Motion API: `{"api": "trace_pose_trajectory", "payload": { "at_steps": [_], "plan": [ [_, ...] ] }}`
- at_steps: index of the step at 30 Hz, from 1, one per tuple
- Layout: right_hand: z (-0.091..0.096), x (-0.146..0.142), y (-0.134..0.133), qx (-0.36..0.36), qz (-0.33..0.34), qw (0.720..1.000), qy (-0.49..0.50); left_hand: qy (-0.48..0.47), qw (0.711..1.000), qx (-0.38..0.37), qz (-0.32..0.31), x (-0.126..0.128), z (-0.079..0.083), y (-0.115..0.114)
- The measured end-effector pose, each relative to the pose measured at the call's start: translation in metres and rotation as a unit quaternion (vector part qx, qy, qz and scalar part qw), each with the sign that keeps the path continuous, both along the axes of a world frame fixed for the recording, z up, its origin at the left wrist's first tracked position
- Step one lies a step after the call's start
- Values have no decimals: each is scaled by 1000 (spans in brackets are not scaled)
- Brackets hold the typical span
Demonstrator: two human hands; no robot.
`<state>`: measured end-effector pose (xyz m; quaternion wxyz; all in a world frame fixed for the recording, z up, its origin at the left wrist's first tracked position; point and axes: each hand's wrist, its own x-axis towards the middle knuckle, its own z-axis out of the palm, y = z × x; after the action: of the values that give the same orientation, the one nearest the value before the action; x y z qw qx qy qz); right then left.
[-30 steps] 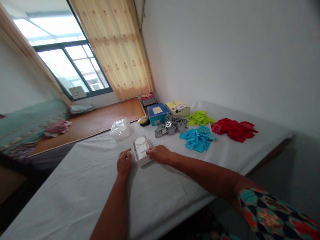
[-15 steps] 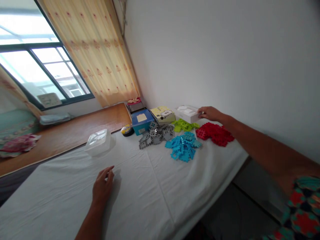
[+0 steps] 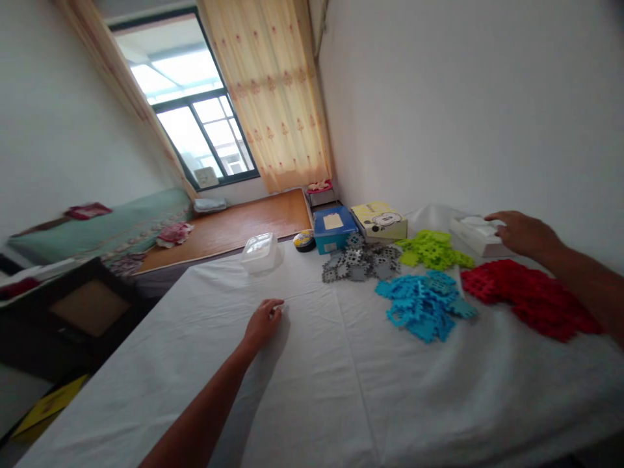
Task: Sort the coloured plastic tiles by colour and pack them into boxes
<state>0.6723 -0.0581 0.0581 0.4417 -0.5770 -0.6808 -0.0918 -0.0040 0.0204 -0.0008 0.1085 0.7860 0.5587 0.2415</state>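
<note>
My right hand [image 3: 525,235] grips the right end of a white box [image 3: 480,237], its fingers over the top edge and some of them hidden. Something white lies in the top of the box. Just in front of it is a heap of red interlocking plastic pieces [image 3: 529,296], partly behind my right forearm. Lime green pieces [image 3: 431,249] lie to the box's left, with blue pieces [image 3: 422,302] nearer me and grey pieces [image 3: 358,261] further left. My left hand [image 3: 263,323] is low over the white cloth, fingers loosely bent and holding nothing.
A clear plastic container [image 3: 260,252] stands at the table's far left edge. Beside it are a round black-and-yellow tin [image 3: 305,241], a blue box [image 3: 327,238] and a yellow carton [image 3: 377,221]. A wall runs along the right; a dark cabinet [image 3: 73,312] stands left.
My view has swung left. The white box has moved right with my right hand, away from the yellow carton. My left hand remains over the cloth, holding nothing.
</note>
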Motion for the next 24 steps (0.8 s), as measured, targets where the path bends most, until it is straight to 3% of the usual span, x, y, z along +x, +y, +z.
{"api": "trace_pose_trajectory", "payload": {
  "at_steps": [2,3,5,7,10,13,16,21,24],
  "plan": [
    [5,-59,-6,-28,-41,998,-24,25,999,10,-20,-7,10,19],
    [5,-96,-13,-66,-20,997,-36,41,999,23,-12,-12,16,32],
    [-1,-178,-31,-129,73,987,-54,94,993,60,41,-24,30,62],
    [-14,-252,-47,-138,163,974,-75,136,981,87,104,-35,43,92],
    [-38,-325,-59,-118,243,954,-128,174,965,102,167,-38,60,129],
    [-55,-347,-57,-83,283,942,-162,228,956,102,156,-24,66,153],
    [-64,-340,-51,-78,304,938,-145,280,948,101,111,-2,64,167],
    [-69,-326,-45,-58,265,954,-126,283,947,95,119,29,58,183],
    [-67,-327,-45,-40,275,950,-143,286,945,84,133,40,63,190]
  ]
}}
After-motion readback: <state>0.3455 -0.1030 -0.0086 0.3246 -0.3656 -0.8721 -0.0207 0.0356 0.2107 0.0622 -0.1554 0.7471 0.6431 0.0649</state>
